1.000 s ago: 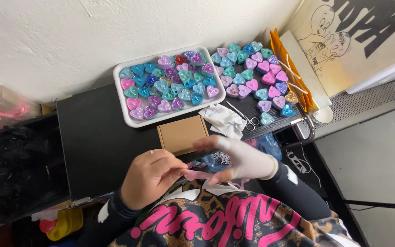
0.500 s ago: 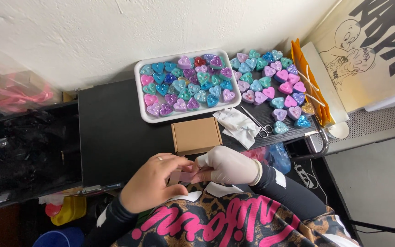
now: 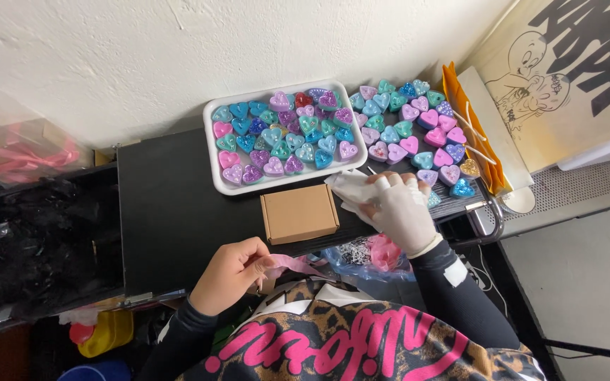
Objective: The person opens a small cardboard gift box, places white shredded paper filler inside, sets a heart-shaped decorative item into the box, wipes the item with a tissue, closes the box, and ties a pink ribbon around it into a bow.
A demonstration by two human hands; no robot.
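Note:
My left hand (image 3: 231, 274) is bare and pinches a pink ribbon (image 3: 292, 265) just above my lap, at the near edge of the black table (image 3: 171, 204). My right hand (image 3: 398, 209) wears a white fingerless glove and rests on a crumpled white paper (image 3: 353, 188) on the table, to the right of a small closed cardboard box (image 3: 299, 213). Beyond the box stands a white tray (image 3: 218, 178) filled with several glittery heart-shaped pieces in teal, pink and purple. More loose hearts (image 3: 409, 131) lie in rows to the tray's right.
A clear bag with pink and white filling (image 3: 370, 254) hangs below the table edge near my right wrist. An orange packet (image 3: 476, 140) and a printed poster (image 3: 566, 70) lean at the right. Black fabric (image 3: 30, 240) and pink ribbon in plastic (image 3: 15, 152) lie at the left.
My hands were together working the ribbon. Now my right hand has let go and reached forward onto the white paper, while my left hand keeps the ribbon.

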